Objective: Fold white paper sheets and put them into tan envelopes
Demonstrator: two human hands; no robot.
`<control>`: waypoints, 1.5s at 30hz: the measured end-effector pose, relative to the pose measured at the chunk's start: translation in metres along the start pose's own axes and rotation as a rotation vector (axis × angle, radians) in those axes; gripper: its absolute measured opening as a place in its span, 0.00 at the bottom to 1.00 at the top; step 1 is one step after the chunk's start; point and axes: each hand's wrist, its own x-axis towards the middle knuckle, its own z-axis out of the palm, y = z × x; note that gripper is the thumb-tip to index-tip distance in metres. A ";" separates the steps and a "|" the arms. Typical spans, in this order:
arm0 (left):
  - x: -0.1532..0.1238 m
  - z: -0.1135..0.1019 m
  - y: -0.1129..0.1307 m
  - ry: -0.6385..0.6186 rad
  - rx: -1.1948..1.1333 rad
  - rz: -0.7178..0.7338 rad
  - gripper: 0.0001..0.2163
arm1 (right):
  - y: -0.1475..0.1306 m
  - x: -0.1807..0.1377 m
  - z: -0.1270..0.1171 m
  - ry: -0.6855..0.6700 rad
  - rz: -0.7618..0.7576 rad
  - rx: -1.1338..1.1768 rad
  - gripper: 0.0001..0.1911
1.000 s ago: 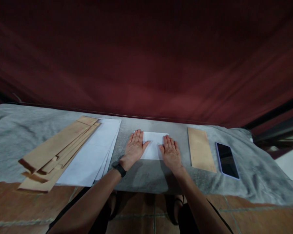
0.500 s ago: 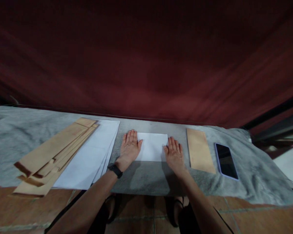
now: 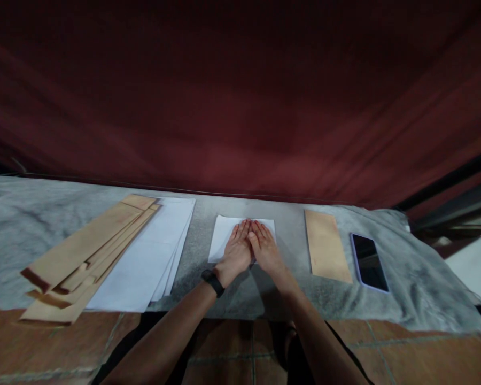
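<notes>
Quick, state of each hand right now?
Left hand: open, palm down on the white paper, gripping nothing.
Right hand: open, palm down on the same paper, against the left, gripping nothing.

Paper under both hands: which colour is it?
The paper is white, seen best in the head view.

We've got a grey cloth-covered surface (image 3: pixel 420 267), wrinkled toward its left and right ends. Dark red backdrop (image 3: pixel 240 117), looks like fabric, rises behind the far edge. Brown floor tiles (image 3: pixel 428 359), pale-grouted, show past the near edge. Dark bar (image 3: pixel 449 178) slants up from the far right corner. We read dim light, darkest up top.
</notes>
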 end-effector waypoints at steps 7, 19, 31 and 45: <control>0.001 -0.006 -0.010 -0.014 0.011 -0.045 0.27 | 0.001 0.002 0.005 -0.007 0.009 -0.132 0.28; -0.002 -0.009 -0.026 0.020 0.037 -0.150 0.27 | 0.010 -0.004 0.012 0.096 0.044 -0.295 0.30; -0.012 -0.016 -0.039 0.044 0.083 -0.203 0.29 | 0.022 -0.014 0.004 0.145 0.076 -0.298 0.32; -0.023 -0.020 -0.055 0.025 0.081 -0.290 0.28 | 0.041 -0.029 -0.012 0.108 0.131 -0.381 0.30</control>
